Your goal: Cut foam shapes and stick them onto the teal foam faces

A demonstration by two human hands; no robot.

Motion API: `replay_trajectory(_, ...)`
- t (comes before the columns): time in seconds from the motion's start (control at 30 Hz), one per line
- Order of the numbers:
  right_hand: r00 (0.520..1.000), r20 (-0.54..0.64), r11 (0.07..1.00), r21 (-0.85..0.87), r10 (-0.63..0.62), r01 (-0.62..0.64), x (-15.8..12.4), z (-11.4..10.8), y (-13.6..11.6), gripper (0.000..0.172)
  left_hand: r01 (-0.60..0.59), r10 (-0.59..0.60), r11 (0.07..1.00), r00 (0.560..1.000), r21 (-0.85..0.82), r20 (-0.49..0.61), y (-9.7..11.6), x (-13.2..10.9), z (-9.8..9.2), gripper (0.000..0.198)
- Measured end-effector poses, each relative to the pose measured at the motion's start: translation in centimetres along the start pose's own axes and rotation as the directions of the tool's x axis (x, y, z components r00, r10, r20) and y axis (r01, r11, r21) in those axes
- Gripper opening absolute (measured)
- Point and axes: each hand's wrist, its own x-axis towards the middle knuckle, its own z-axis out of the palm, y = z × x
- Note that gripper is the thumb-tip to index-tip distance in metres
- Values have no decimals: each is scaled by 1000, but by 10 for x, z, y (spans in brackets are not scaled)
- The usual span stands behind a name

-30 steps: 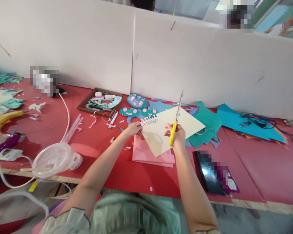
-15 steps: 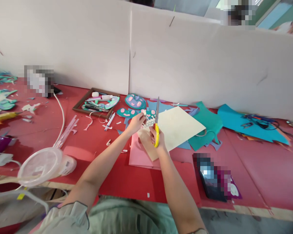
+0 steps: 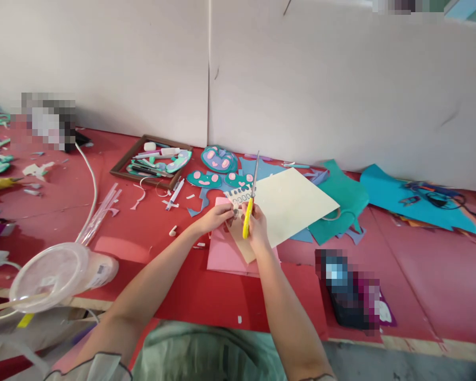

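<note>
My right hand [image 3: 257,226] is wrapped round the yellow handles of a pair of scissors [image 3: 247,218], whose blades point up and away from me. Close beside it on the left, my left hand [image 3: 219,217] pinches a small pale paper piece [image 3: 235,209]. Under both hands lies a large cream sheet [image 3: 295,203], its left corner drawn with a row of ovals and cut jaggedly along the edge. A pink folded sheet [image 3: 222,254] sits below it. Just beyond are teal cutouts with pink spots [image 3: 203,180] and a rounder blue-purple one [image 3: 219,159].
A brown tray [image 3: 121,165] holds pens and cutouts. Teal sheets [image 3: 341,201] and a blue sheet [image 3: 384,193] with tangled wires lie right. A clear plastic tub [image 3: 103,267] stands front left, a dark phone-like object [image 3: 343,296] front right. A white panel [image 3: 321,84] backs the red table.
My left hand has come down from the cut edge toward me, beside the scissors' handles. The scissors have shifted slightly down and left. The camera view has tilted lower.
</note>
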Motion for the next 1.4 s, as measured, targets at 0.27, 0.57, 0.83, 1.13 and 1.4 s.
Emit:
replay_trajectory(0.27, 998, -19, 992, 109, 59, -57, 1, -2, 4, 35, 37, -40, 999, 995, 35, 93, -12, 1, 3, 29)
replay_trajectory(0.57, 992, -128, 989, 144, 3, 15, 1, -3, 8, 33, -5, 10, 997, 998, 80, -66, -4, -2, 13, 21)
replay_trajectory(0.83, 986, -168, 986, 165, 2, 27, 1, -3, 3, 34, -26, 58, 992, 961, 120, -272, -1, -2, 11, 17)
replay_trajectory(1.13, 984, -176, 993, 118, -4, 25, 2, -4, 6, 31, -2, 57, 984, 951, 180, -304, -3, -2, 11, 12)
replay_trajectory(1.4, 979, -200, 996, 65, -49, 63, -1, -3, 0, 25, -65, 140, 977, 913, 201, -382, 19, 13, 1, 6)
